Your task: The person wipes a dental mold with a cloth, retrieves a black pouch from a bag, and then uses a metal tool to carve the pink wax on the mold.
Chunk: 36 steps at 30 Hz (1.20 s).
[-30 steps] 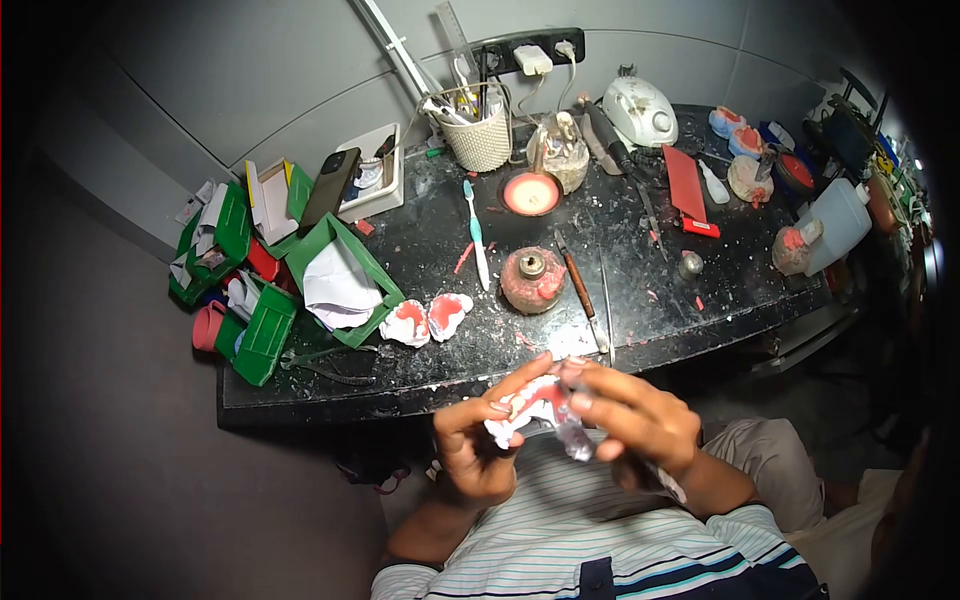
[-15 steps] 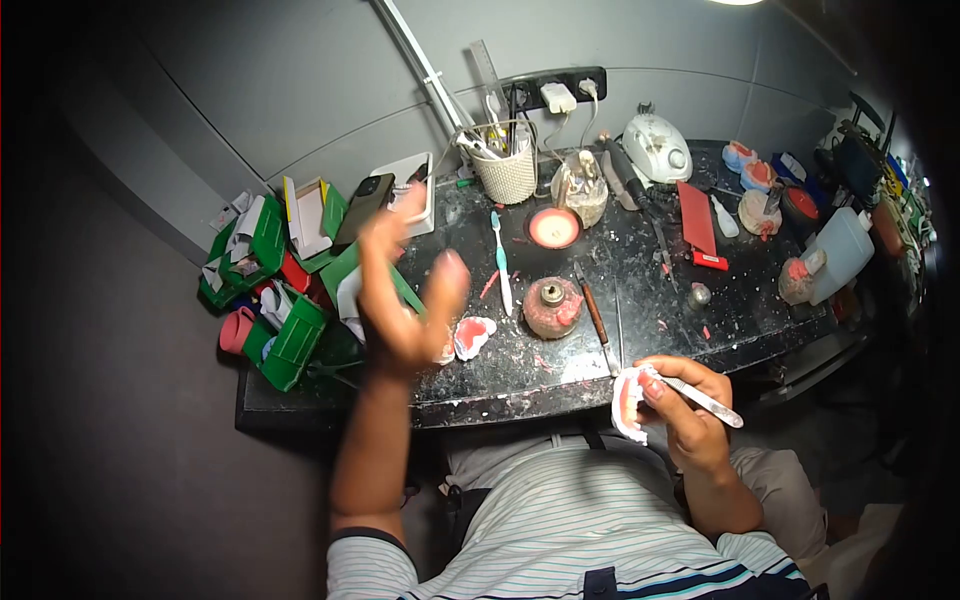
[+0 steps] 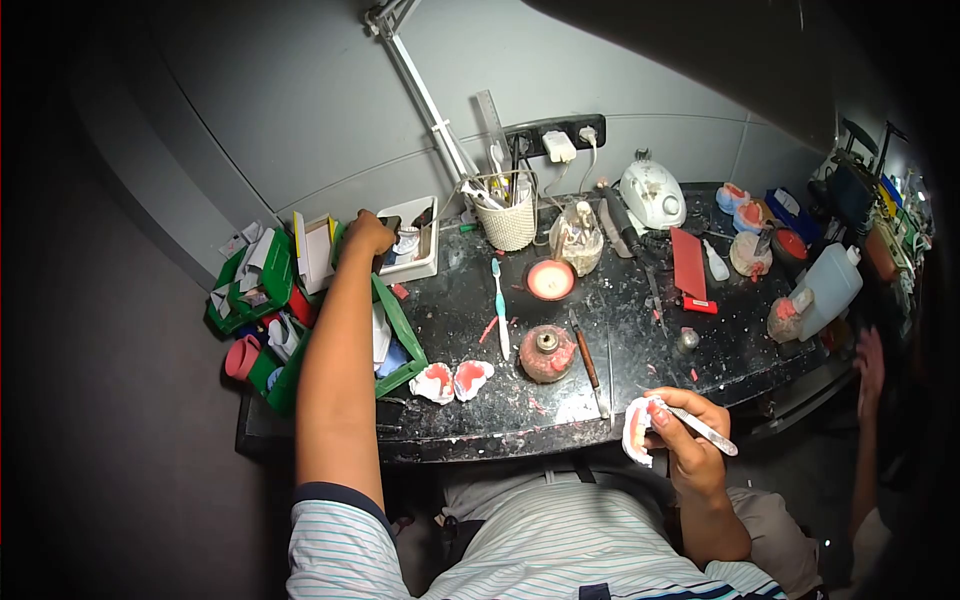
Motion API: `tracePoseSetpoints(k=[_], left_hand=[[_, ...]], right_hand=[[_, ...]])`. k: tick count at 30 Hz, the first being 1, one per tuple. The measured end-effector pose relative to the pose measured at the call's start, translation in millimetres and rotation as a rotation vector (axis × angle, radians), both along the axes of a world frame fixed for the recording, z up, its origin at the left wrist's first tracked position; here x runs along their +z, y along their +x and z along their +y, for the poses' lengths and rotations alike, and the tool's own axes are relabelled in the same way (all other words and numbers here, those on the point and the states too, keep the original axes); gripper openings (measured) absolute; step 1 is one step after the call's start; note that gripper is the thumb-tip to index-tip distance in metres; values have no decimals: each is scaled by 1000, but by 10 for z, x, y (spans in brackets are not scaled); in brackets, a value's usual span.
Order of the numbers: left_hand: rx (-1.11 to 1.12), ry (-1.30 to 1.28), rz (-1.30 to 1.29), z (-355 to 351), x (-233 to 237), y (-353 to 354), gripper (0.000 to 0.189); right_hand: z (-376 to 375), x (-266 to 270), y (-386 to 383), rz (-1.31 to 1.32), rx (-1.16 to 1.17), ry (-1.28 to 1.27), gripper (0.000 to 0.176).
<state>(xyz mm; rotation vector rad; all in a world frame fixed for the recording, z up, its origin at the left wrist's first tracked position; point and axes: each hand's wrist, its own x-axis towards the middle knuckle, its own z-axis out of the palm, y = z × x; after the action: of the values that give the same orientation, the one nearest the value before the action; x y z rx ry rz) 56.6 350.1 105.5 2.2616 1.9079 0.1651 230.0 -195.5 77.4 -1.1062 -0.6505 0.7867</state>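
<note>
My left hand [image 3: 371,234] reaches to the back left, its fingers curled over a dark smartphone [image 3: 391,227] beside the white tray [image 3: 425,266]. Most of the phone is hidden under the hand. Near the front edge, my right hand [image 3: 692,440] grips a white plaster dental model [image 3: 636,432] with pink wax and a row of teeth. A flat metal tool [image 3: 708,432], resembling tweezers, is held in the same hand. Two more plaster pieces with pink inside, one [image 3: 433,383] and another [image 3: 474,378], lie on the bench to the left.
A spirit lamp [image 3: 547,353], wax dish [image 3: 551,280], toothbrush [image 3: 501,310] and brown-handled knife [image 3: 588,365] occupy the middle. Green boxes [image 3: 403,372] crowd the left. Red wax sheets [image 3: 688,262] and a plastic bottle [image 3: 830,287] are on the right. Another person's hand [image 3: 869,362] shows at far right.
My left hand has moved from above the bench to the phone at the back left. My right hand keeps the model and tool. Another person's hand has appeared at right; the view has shifted.
</note>
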Motion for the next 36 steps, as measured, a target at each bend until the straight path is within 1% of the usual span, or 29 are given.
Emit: tracePoseSetpoints(k=[2,3,5,6,8,11,12,14,15,17,18,20,27,29,33,36], left_hand=[[22,109,-64,38,-58,-2,67],[25,108,-64,32,-17,1,67],[-13,-44,-38,27,101,1,70],[-12,-43,-41,26,124,-1,70],[-14,-81,-41,22,166,22,58],[-32,-103,-18,184,118,38,56],[-32,-104,-20,142,134,54,56],[-23,-63,43,59,163,87,64],[-22,-66,45,46,158,100,64],[16,-46,44,15,150,121,78],[15,-47,45,6,141,124,78],[27,5,29,-13,127,137,91],[14,-3,-33,69,65,85,95],[21,-9,-81,106,11,82,90],[-9,28,-65,158,-63,72,84],[-27,19,-40,125,-32,65,79]], right_hand=[[12,-15,1,8,4,-10,21],[22,-20,0,13,7,-14,21],[33,-34,-11,11,16,-12,21],[35,-37,-13,9,22,-9,22],[36,-39,-15,23,29,-12,22],[36,-62,-4,32,30,-14,22],[35,-68,1,27,27,-19,22],[40,-68,8,24,26,-27,22],[45,-64,8,28,29,-23,23],[47,-66,4,35,32,-21,23],[47,-67,1,33,33,-25,23],[46,-71,4,32,30,-29,23],[52,-80,17,33,25,-25,23],[50,-81,14,37,23,-16,23],[53,-78,9,43,25,-18,23],[62,-64,1,35,26,-27,22]])
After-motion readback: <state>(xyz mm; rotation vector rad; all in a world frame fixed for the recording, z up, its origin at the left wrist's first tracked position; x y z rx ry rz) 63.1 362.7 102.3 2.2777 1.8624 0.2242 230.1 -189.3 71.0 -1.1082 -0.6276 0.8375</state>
